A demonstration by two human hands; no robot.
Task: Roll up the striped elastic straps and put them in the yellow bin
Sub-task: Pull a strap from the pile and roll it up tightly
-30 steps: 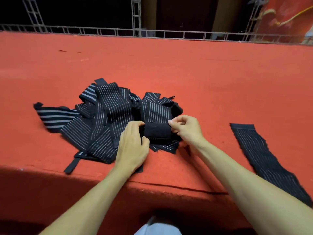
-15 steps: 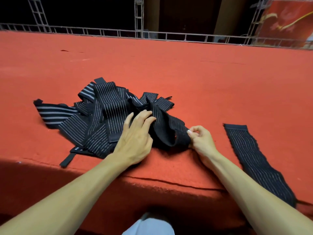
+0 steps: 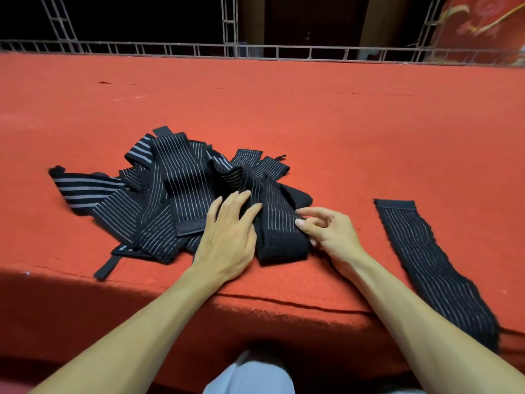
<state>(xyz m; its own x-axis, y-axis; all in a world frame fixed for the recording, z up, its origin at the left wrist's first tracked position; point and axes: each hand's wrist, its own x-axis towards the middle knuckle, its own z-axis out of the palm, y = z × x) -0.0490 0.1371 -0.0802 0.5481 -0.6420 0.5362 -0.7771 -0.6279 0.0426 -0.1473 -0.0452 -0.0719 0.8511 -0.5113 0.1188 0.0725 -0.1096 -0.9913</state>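
A heap of black elastic straps with thin pale stripes (image 3: 176, 191) lies on the red carpeted platform (image 3: 312, 123). One strap (image 3: 279, 223) stretches out of the heap toward me, its plain black end lying flat near the platform's front edge. My left hand (image 3: 230, 237) presses on this strap's left side with straight, spread fingers. My right hand (image 3: 326, 231) pinches the strap's right edge between thumb and forefinger. No yellow bin is in view.
A single striped strap (image 3: 426, 260) lies flat to the right, running toward the front edge and hanging over it. The platform's front edge (image 3: 284, 301) drops off just before me. A metal truss railing (image 3: 255, 49) borders the far side.
The small roll my hands held a second ago has come undone; the strap now lies flat, pulled toward the front edge. My left hand went from curled to flat on it.
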